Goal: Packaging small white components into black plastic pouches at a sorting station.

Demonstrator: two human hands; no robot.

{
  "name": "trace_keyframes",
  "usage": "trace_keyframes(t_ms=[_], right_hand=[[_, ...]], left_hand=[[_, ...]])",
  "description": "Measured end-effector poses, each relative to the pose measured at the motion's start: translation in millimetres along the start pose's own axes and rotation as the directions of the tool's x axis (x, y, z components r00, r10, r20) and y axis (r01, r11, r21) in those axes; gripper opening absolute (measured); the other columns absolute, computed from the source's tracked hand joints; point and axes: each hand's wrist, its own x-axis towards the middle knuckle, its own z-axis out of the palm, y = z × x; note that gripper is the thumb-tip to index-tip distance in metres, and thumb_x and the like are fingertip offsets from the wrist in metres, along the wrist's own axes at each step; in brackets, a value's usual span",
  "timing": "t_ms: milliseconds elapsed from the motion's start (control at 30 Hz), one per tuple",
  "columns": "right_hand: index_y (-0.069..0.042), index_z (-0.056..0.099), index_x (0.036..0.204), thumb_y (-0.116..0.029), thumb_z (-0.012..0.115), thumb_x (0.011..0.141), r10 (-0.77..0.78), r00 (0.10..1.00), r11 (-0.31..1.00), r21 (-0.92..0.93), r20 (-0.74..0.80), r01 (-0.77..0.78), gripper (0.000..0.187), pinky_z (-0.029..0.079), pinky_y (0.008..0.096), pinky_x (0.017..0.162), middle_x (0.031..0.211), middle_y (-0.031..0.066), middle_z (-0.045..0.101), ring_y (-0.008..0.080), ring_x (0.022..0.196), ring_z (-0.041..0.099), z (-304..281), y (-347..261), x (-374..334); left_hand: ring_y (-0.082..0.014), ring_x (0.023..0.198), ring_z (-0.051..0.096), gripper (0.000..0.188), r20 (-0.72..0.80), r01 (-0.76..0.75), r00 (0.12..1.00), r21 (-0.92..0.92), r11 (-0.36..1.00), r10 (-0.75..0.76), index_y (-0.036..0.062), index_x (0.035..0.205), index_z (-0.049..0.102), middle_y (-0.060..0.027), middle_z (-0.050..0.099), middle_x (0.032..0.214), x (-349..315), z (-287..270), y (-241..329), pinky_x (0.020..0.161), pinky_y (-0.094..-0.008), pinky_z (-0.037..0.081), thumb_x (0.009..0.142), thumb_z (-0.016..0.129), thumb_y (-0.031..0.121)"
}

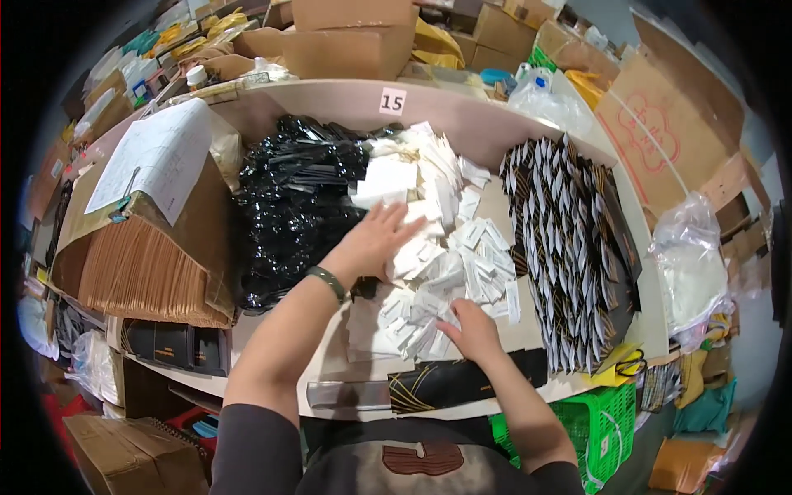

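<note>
My left hand (386, 239) lies palm down with its fingers spread over a heap of folded white paper pieces, which look like napkins (388, 180). A heap of shiny black plastic pieces (289, 206), possibly cutlery, is on its left. With thumb and finger pinched, my right hand (473, 332) is on a small flat white packet (448, 317) at the near edge of a loose pile of such packets (480, 257). Just below it, along the table's front edge, rests a black sleeve with gold lines (437, 386).
Several overlapping black, gold and silvery packs (565, 256) fill the table's right side. At left, an open carton (210, 239) holds tightly stacked brown paper pieces, with a clipped sheet (153, 161) on top. A raised rim (462, 103) borders the far side. A green basket (606, 429) stands below right.
</note>
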Motion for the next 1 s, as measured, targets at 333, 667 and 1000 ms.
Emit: trace_keyframes(t_ms=[333, 667, 1000], right_hand=[[-0.005, 0.061, 0.116, -0.032, 0.077, 0.085, 0.02, 0.997, 0.997, 0.078, -0.07, -0.014, 0.044, 0.051, 0.0419, 0.079, 0.101, 0.0172, 0.065, 0.037, 0.093, 0.063, 11, 3, 8], [-0.005, 0.054, 0.111, -0.032, 0.067, 0.093, 0.113, 0.993, 0.979, 0.177, -0.036, -0.105, 0.035, 0.049, 0.0488, 0.079, 0.105, 0.0201, 0.065, 0.0426, 0.096, 0.063, 24, -34, 52], [0.001, 0.061, 0.094, -0.018, 0.067, 0.092, -0.061, 0.977, 0.983, 0.16, -0.205, 0.095, 0.02, 0.048, 0.0397, 0.067, 0.08, 0.0178, 0.061, 0.0367, 0.072, 0.059, -25, -20, 17]], left_hand=[[-0.0352, 0.116, 0.056, 0.057, -0.157, 0.082, 0.984, -0.058, 0.995, -0.09, 0.0109, 0.132, 0.053, -0.0173, 0.057, 0.119, -14, -22, 27, 0.096, -0.043, 0.047, 0.077, 0.068, 0.007], [-0.0384, 0.136, 0.044, 0.061, -0.188, 0.323, 0.931, 0.02, 0.946, -0.314, 0.0149, 0.142, 0.052, -0.02, 0.049, 0.142, -132, 21, 45, 0.112, -0.0532, 0.034, 0.082, 0.06, 0.007], [-0.0409, 0.146, 0.031, 0.084, 0.012, 0.39, 0.921, -0.087, 0.917, -0.391, 0.0124, 0.151, 0.039, -0.0231, 0.031, 0.156, -149, -45, 76, 0.119, -0.0565, 0.026, 0.075, 0.074, 0.013]])
